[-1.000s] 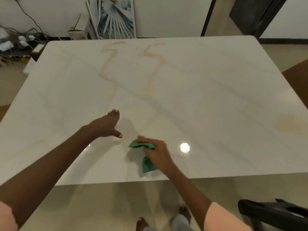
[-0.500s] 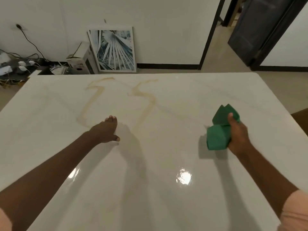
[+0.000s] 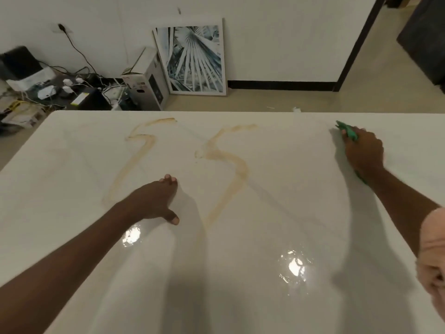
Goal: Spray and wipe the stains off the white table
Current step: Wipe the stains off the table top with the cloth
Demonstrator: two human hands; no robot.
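Green cloth [image 3: 349, 132] sits under the right hand [image 3: 363, 153] near the far right part of the white table [image 3: 289, 213], close to the far edge. Rt hand lies on top of the cloth w/ fingers curled down over it, gripping it against the surface; a bit of cloth pokes out past the fingertips and another strip shows below the wrist. Most of the cloth is hidden by the hand.

Left hand [image 3: 154, 201] rests flat on the table approx. mid-left, fingers straight and together, thumb spread out to the side, holding nothing. It lies between the two stains.

Left stain [image 3: 134, 165] is a tan zigzag streak running from near the far edge down toward the left wrist. Right stain [image 3: 231, 169] is a similar tan zigzag, just right of the left hand, running down toward the table's middle. Both are well apart from the cloth.

Two bright light glares on the glossy top: one by the left forearm, one toward the near right. Pink sleeve [image 3: 433, 249] shows at the right edge.

Beyond the table, on the floor: framed palm-leaf picture [image 3: 192, 56] leaning on the wall, white cardboard box [image 3: 144, 78] just left of it, and a tangle of cables and chargers [image 3: 60, 90] further left. Dark door frame [image 3: 356, 44] at far right.
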